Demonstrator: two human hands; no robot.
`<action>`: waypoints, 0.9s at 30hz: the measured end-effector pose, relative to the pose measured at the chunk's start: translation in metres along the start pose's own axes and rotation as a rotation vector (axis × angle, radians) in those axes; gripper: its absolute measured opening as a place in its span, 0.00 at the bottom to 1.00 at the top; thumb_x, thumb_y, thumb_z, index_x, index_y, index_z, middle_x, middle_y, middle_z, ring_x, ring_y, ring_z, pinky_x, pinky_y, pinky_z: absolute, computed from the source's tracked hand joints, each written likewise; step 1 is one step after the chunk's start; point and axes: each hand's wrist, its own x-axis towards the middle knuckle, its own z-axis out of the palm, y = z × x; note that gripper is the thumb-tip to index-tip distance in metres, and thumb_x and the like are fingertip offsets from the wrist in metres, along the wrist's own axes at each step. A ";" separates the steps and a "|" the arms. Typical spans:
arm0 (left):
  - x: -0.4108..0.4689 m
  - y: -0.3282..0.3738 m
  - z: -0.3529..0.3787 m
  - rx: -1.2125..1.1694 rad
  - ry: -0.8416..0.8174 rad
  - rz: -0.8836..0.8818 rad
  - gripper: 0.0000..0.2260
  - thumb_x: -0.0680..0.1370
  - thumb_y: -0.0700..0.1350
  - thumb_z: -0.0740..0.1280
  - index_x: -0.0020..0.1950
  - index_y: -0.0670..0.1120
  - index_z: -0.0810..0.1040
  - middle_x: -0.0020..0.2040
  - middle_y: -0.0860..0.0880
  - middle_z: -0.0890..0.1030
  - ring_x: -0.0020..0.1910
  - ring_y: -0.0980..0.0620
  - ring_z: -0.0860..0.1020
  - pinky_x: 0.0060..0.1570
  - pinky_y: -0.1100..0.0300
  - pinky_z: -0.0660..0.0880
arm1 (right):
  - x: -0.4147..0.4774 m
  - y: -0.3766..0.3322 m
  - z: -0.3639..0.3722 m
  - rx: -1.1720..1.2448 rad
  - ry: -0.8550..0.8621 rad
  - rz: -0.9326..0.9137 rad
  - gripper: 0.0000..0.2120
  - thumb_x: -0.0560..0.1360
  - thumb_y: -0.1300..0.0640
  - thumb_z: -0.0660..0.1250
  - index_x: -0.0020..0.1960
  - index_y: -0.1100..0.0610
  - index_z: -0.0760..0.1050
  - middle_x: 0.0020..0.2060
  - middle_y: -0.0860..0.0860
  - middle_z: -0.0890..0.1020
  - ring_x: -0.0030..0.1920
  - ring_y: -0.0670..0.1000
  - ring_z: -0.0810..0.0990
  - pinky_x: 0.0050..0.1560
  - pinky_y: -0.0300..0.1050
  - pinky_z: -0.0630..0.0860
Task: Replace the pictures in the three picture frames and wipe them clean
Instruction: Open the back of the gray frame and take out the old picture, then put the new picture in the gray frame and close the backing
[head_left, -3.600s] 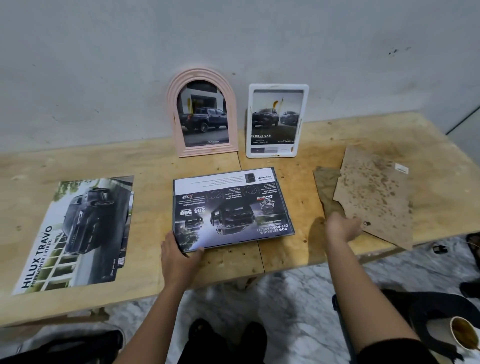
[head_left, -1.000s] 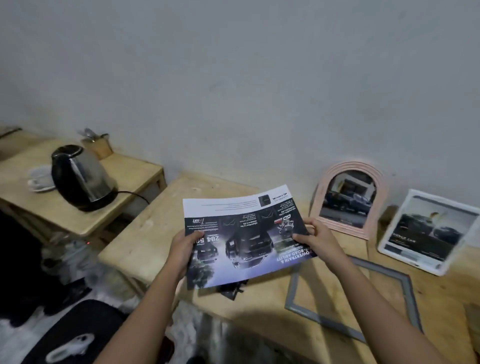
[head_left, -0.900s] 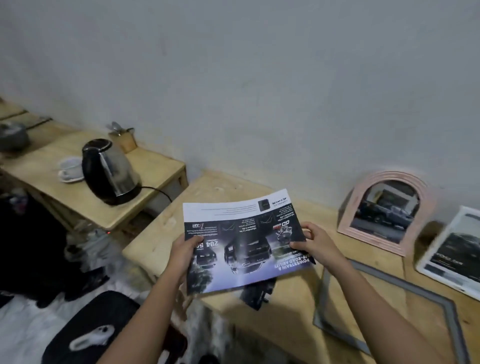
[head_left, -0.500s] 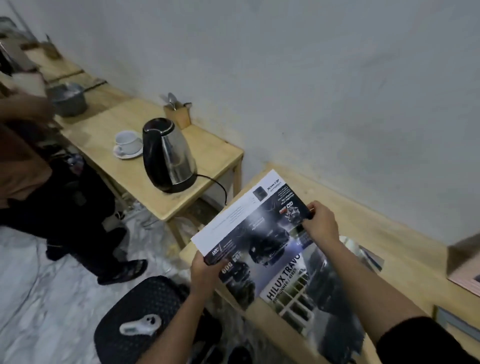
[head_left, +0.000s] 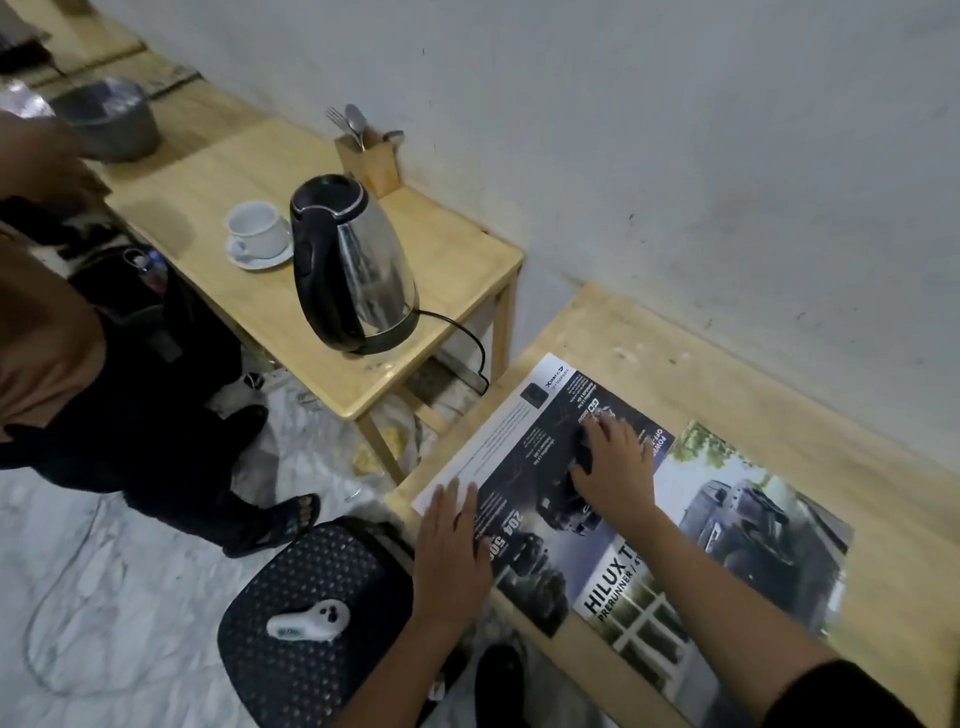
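Nearest me, off the worktop's left end, a black perforated stool (head_left: 311, 670) carries a small white device (head_left: 309, 621). My left hand (head_left: 452, 551) lies flat on the near left corner of the dark truck brochure (head_left: 524, 457), its fingers (head_left: 457, 499) straight and close together, gripping nothing. My right hand (head_left: 615, 470) presses on the brochure's middle, fingers spread and straight, also holding nothing. The brochure lies flat at the left end of the worktop (head_left: 779, 410), along its front edge. Its right side meets the Hilux poster (head_left: 737, 535); which sheet is on top I cannot tell. Past the worktop's left end, a lower side table (head_left: 447, 244) bears a steel kettle (head_left: 353, 270), a white cup (head_left: 257, 228) on a saucer, and a wooden cutlery block (head_left: 370, 166) at its far edge. Farthest left stands a grey pot (head_left: 111, 122).
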 end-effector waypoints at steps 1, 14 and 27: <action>0.002 -0.002 0.003 0.043 -0.042 0.057 0.25 0.79 0.51 0.53 0.76 0.48 0.55 0.75 0.52 0.47 0.77 0.47 0.49 0.74 0.48 0.56 | -0.006 -0.002 0.007 -0.020 -0.034 0.006 0.29 0.75 0.47 0.62 0.73 0.53 0.60 0.73 0.52 0.61 0.75 0.55 0.55 0.72 0.61 0.54; 0.027 -0.004 -0.004 0.098 -0.140 0.007 0.33 0.75 0.60 0.56 0.77 0.48 0.52 0.78 0.49 0.43 0.76 0.50 0.39 0.75 0.53 0.41 | 0.016 -0.006 0.005 0.166 -0.198 -0.045 0.33 0.76 0.48 0.63 0.76 0.53 0.54 0.77 0.53 0.50 0.76 0.57 0.49 0.74 0.57 0.51; 0.035 0.137 0.047 -0.255 -0.429 0.213 0.18 0.74 0.39 0.64 0.63 0.40 0.68 0.61 0.44 0.68 0.60 0.48 0.68 0.62 0.56 0.67 | -0.093 0.177 -0.067 0.522 0.270 0.797 0.13 0.75 0.61 0.64 0.57 0.67 0.72 0.52 0.63 0.78 0.52 0.63 0.76 0.43 0.46 0.67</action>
